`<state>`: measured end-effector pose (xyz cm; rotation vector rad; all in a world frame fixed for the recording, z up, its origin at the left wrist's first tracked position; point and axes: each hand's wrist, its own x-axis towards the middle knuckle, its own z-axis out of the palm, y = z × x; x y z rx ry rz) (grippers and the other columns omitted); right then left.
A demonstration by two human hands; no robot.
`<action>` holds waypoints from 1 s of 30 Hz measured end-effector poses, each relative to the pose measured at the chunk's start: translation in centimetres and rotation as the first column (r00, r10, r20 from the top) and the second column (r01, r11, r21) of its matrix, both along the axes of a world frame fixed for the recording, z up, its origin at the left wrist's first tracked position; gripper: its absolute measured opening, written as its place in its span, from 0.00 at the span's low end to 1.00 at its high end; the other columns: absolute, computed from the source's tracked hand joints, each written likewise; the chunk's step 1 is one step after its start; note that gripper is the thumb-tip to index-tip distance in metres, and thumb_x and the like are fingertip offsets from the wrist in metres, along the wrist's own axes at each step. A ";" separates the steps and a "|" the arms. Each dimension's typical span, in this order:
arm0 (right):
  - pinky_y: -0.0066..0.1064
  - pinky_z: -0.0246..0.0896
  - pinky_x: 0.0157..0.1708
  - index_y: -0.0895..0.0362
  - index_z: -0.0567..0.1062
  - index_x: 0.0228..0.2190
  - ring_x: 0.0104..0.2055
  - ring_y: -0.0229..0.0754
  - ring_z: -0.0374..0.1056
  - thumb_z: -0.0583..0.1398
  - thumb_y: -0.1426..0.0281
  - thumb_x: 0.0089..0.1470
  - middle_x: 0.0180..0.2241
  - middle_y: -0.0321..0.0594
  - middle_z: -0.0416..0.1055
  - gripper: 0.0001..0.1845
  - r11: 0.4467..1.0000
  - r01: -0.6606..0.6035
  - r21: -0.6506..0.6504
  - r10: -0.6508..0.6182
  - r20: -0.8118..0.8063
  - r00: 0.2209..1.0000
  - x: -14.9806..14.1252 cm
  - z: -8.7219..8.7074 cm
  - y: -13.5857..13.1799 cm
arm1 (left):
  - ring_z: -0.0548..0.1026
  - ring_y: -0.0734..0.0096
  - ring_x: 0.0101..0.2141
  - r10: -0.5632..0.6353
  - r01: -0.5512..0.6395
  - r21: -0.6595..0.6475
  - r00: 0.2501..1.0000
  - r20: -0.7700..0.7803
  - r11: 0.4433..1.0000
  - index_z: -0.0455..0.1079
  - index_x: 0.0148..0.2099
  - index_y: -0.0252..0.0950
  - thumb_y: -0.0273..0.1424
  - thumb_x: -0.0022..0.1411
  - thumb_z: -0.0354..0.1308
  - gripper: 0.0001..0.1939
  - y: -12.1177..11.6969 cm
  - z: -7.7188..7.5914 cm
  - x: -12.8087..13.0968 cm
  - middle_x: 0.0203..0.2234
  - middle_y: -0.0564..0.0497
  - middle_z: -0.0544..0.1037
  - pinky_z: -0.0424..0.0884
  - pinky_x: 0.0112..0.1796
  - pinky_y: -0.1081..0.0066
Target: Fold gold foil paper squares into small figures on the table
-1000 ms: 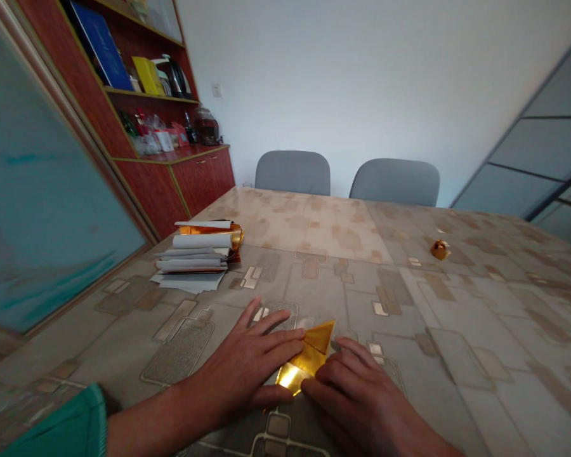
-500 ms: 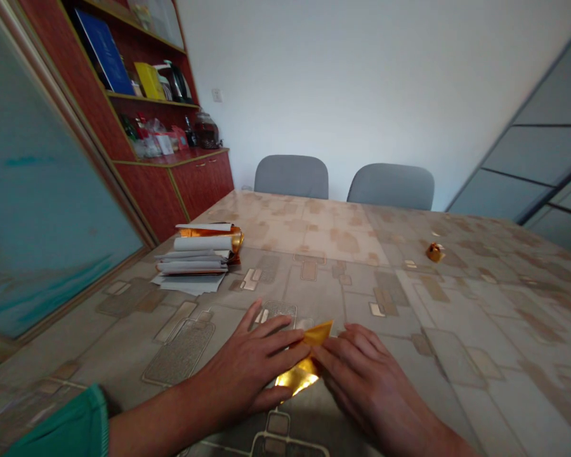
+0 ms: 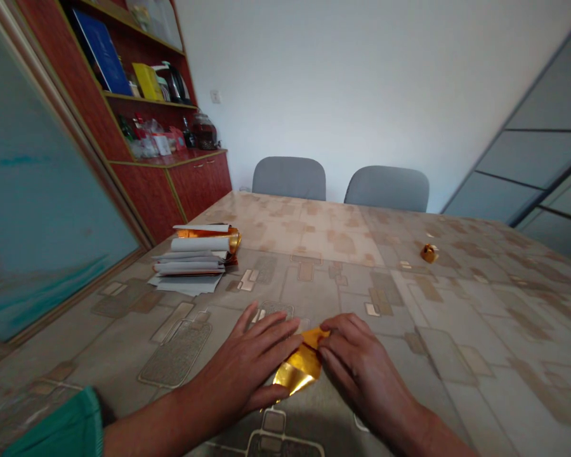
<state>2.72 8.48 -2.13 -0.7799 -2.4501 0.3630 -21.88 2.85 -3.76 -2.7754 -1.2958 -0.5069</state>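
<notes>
A shiny gold foil paper (image 3: pixel 299 369), partly folded, lies on the table in front of me. My left hand (image 3: pixel 259 358) rests on its left side with the fingers spread and flat, the thumb at its lower edge. At the upper right corner of the sheet, my right hand (image 3: pixel 361 358) has its thumb and fingertips pinched on a folded flap. The flap's tip is partly hidden by those fingers.
Left of centre sits a stack of grey-backed gold sheets (image 3: pixel 195 261). A small folded gold piece (image 3: pixel 429 253) stands far right on the patterned tablecloth (image 3: pixel 276 266). Two grey chairs (image 3: pixel 289 178) are behind the table, and a red cabinet (image 3: pixel 171 184) stands at the left.
My right hand has moved slightly up along the foil paper, its fingertips now at the upper corner flap. More of the gold surface shows between the hands. My left hand has barely moved.
</notes>
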 end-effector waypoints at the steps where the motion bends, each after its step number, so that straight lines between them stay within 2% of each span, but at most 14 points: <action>1: 0.36 0.66 0.45 0.56 0.76 0.33 0.42 0.44 0.69 0.59 0.76 0.64 0.39 0.41 0.75 0.08 1.000 0.011 -0.021 -0.011 0.008 1.000 -0.4 0.0 0.3 | 0.66 0.53 0.63 0.001 -0.001 0.002 1.000 -0.005 1.000 0.59 0.68 0.41 0.43 0.68 0.59 0.30 0.0 0.0 0.0 0.63 0.43 0.70 0.43 0.66 0.44; 4: 0.37 0.65 0.44 0.57 0.77 0.37 0.41 0.45 0.68 0.63 0.78 0.61 0.37 0.40 0.76 0.04 0.996 0.047 -0.078 -0.041 0.078 0.996 -1.5 0.0 1.1 | 0.66 0.53 0.63 0.006 -0.006 0.011 1.000 -0.023 1.000 0.57 0.69 0.40 0.43 0.68 0.59 0.32 -0.1 0.0 0.2 0.62 0.42 0.71 0.40 0.66 0.44; 6: 0.37 0.63 0.44 0.56 0.77 0.35 0.40 0.45 0.68 0.65 0.75 0.61 0.34 0.38 0.76 0.02 0.995 0.036 -0.093 -0.026 0.108 0.994 -2.0 0.1 1.6 | 0.65 0.53 0.63 0.021 -0.020 0.018 0.999 -0.036 1.000 0.56 0.70 0.38 0.42 0.68 0.60 0.33 -0.2 0.1 0.3 0.62 0.41 0.71 0.39 0.67 0.45; 9: 0.35 0.61 0.44 0.54 0.77 0.31 0.37 0.42 0.68 0.61 0.70 0.66 0.31 0.35 0.74 0.10 0.994 -0.017 -0.108 0.030 0.116 0.993 -2.2 0.2 1.9 | 0.66 0.52 0.63 0.044 -0.043 0.024 0.998 -0.034 0.999 0.58 0.68 0.37 0.42 0.67 0.61 0.32 -0.4 0.3 0.4 0.62 0.40 0.72 0.40 0.66 0.44; 12: 0.34 0.59 0.41 0.55 0.75 0.29 0.35 0.41 0.68 0.56 0.72 0.69 0.30 0.35 0.74 0.15 0.994 0.007 -0.108 0.006 0.120 0.993 -2.3 0.0 2.0 | 0.66 0.51 0.63 0.073 -0.073 0.013 0.997 -0.011 0.997 0.60 0.66 0.37 0.44 0.66 0.62 0.32 -0.5 0.4 0.3 0.61 0.39 0.72 0.42 0.66 0.42; 16: 0.35 0.57 0.41 0.55 0.76 0.32 0.39 0.44 0.69 0.63 0.78 0.59 0.33 0.36 0.75 0.06 0.994 0.074 -0.085 -0.064 0.115 0.991 -2.2 -0.8 2.1 | 0.64 0.51 0.64 0.081 -0.080 0.025 0.997 -0.010 0.996 0.61 0.66 0.38 0.44 0.67 0.60 0.30 -0.5 0.8 0.2 0.62 0.40 0.71 0.43 0.66 0.42; 19: 0.35 0.57 0.38 0.54 0.75 0.29 0.37 0.45 0.69 0.64 0.81 0.53 0.30 0.35 0.75 0.10 0.991 0.098 -0.089 -0.089 0.100 0.991 -1.9 -1.4 2.2 | 0.65 0.52 0.64 0.069 -0.068 0.058 0.998 -0.013 0.996 0.63 0.65 0.37 0.44 0.69 0.57 0.27 -0.5 1.0 0.2 0.62 0.40 0.71 0.42 0.66 0.43; 23: 0.33 0.58 0.35 0.54 0.73 0.26 0.34 0.43 0.69 0.63 0.82 0.52 0.27 0.35 0.74 0.11 0.988 0.088 -0.125 -0.081 0.061 0.995 -1.4 -1.4 2.1 | 0.64 0.53 0.64 0.045 -0.045 0.051 0.999 -0.009 0.998 0.61 0.66 0.35 0.39 0.71 0.56 0.25 -0.6 0.7 0.3 0.63 0.40 0.70 0.41 0.67 0.45; 27: 0.28 0.61 0.33 0.54 0.71 0.26 0.31 0.38 0.70 0.61 0.83 0.55 0.27 0.31 0.73 0.13 0.980 0.023 -0.200 -0.018 0.028 0.999 -1.5 -0.1 1.1 | 0.66 0.55 0.62 0.077 -0.076 -0.018 0.991 0.111 0.997 0.62 0.65 0.36 0.36 0.72 0.55 0.23 -0.6 0.5 1.0 0.62 0.40 0.70 0.52 0.65 0.48; 29: 0.27 0.62 0.34 0.54 0.70 0.27 0.32 0.38 0.70 0.61 0.83 0.55 0.27 0.30 0.73 0.13 0.963 -0.022 -0.270 0.014 -0.030 0.999 -1.8 0.6 0.4 | 0.72 0.58 0.56 0.100 -0.080 -0.098 0.969 0.224 0.992 0.69 0.58 0.38 0.38 0.73 0.53 0.16 -0.4 0.8 1.6 0.56 0.43 0.76 0.61 0.60 0.54; 30: 0.28 0.62 0.35 0.54 0.70 0.28 0.32 0.38 0.70 0.61 0.82 0.56 0.27 0.31 0.74 0.12 0.955 -0.039 -0.294 0.020 -0.068 0.997 -1.9 0.7 0.1 | 0.75 0.61 0.50 0.109 -0.073 -0.134 0.952 0.285 0.988 0.72 0.52 0.38 0.38 0.74 0.51 0.14 -0.3 0.9 1.8 0.49 0.46 0.80 0.66 0.56 0.59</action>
